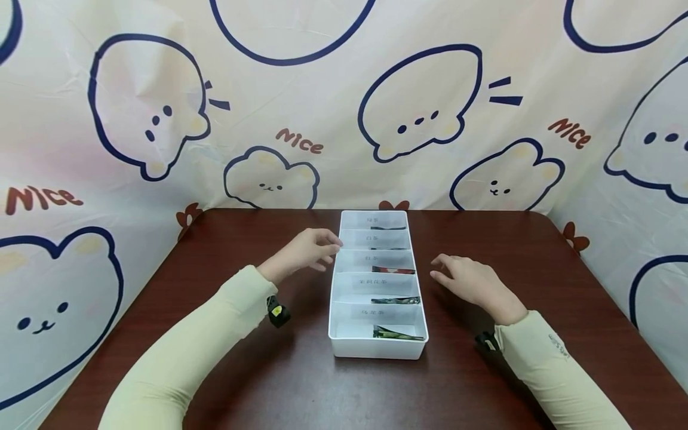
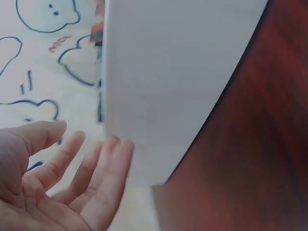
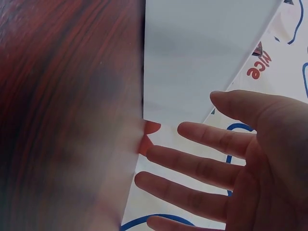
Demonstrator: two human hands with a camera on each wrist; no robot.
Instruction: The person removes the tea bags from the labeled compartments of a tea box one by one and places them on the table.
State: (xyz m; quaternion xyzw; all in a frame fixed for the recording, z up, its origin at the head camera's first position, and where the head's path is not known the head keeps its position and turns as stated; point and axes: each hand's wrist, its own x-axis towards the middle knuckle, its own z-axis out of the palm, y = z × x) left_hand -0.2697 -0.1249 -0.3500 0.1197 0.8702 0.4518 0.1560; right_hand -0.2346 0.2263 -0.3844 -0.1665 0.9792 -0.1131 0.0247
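Worktop and surroundings, seen from the head. The worktop (image 1: 242, 382), dark reddish-brown with a glossy wood-grain finish and rounded far corners, carries a white rectangular tray (image 1: 378, 349) near its middle, the long side running away from the viewer. Dividers form five compartments in a row, each labelled; the nearest contains a slim green packet (image 1: 396, 334), the middle one a slim red packet (image 1: 393, 270). Behind and on both sides hangs a cream sheet (image 1: 333, 89) printed with navy bear outlines, brown-red "Nice" lettering and flowers. Of the hands, both in pale yellow-green sleeves (image 1: 199, 340), the left hand (image 1: 309, 248) is loosely curved at the tray's left rim, contact uncertain; the right hand (image 1: 473, 279) lies apart on the other side, fingers relaxed and spread. Neither holds anything.
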